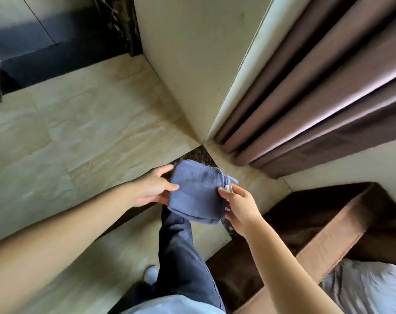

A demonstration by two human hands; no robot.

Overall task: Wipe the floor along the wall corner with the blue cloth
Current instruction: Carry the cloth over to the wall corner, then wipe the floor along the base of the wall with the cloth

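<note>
**Cloth folded in hand, wipe not started**

Blue cloth [196, 191] sat at frame centre, held up in the air between both hands, well clear of the floor [84, 123]. It was folded into a thick pad with a small tag sticking out at its right edge.

Left hand [154, 189]: thumb on top, fingers curled under the cloth's left edge, pinching it. Right hand [239, 206]: fingers closed on the right edge near the tag. Neither hand was open.

Step, as I read it: prep, meaning folding or squaring the cloth. No floor contact yet.

Next move likely calls for crouching, getting the pad flat on the tile and pushing it along the base of the wall corner [203, 141], just above the cloth in frame.

Around it:
- brown curtain [317, 98], upper right, hem hanging down to the floor right beside the corner; could snag or block the right side.
- brown bedding edge [328, 234], lower right, crowding that side.
- person's own leg [183, 257] stood directly below the cloth.
- dark strip in the floor at the corner, partly hidden by the cloth.
</note>
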